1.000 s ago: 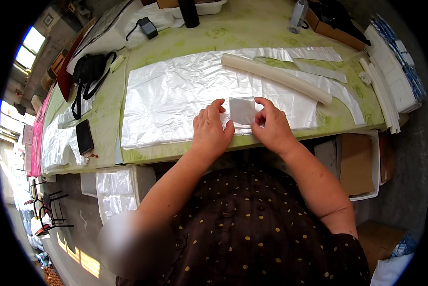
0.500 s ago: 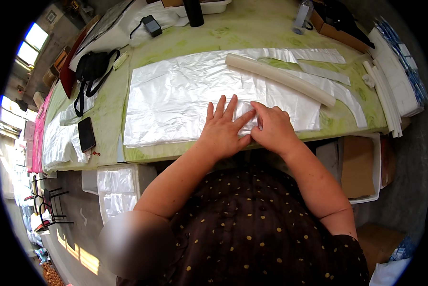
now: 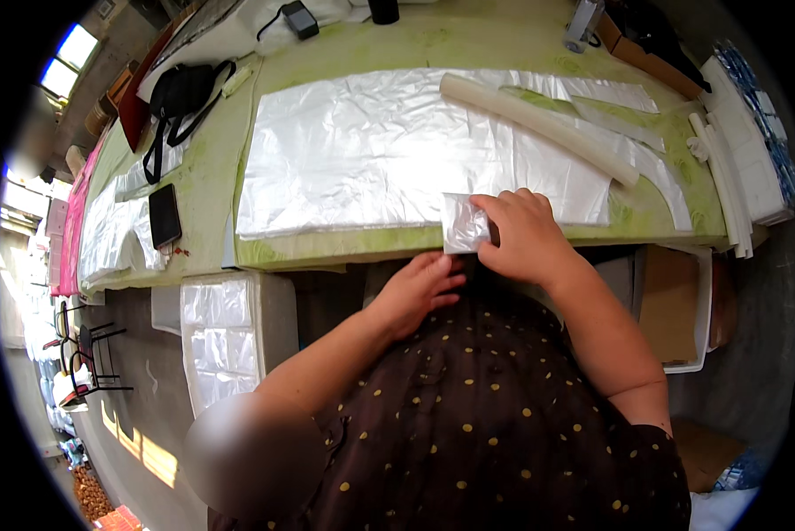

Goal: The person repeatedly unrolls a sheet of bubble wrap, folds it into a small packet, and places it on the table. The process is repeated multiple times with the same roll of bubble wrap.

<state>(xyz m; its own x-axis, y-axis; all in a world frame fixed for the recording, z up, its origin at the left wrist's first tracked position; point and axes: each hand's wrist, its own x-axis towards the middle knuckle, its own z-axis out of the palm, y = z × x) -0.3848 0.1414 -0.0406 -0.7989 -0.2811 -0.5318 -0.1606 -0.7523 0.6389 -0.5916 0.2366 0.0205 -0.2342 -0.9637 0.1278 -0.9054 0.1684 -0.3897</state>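
My right hand (image 3: 528,234) grips a small folded square of clear plastic bag (image 3: 462,224) by its right side, at the front edge of the table. Fingers loosely apart, my left hand (image 3: 418,292) is just below and left of that square, in front of my body, and looks to hold nothing. Behind both hands a large stack of thin clear plastic bags (image 3: 344,159) lies flat on the table. A pale rolled tube (image 3: 539,128) rests slantwise across the stack's right part.
Under the table's left front sits a bin of flat plastic packets (image 3: 219,305). A phone (image 3: 163,217) and a black bag (image 3: 181,93) lie on the green tablecloth (image 3: 397,40) at left. White tubes (image 3: 721,190) stand at the right edge, above a white crate (image 3: 706,310).
Both hands have drawn back toward my body. The folded plastic is lifted off the stack in my right hand, while my left hand has come off it.
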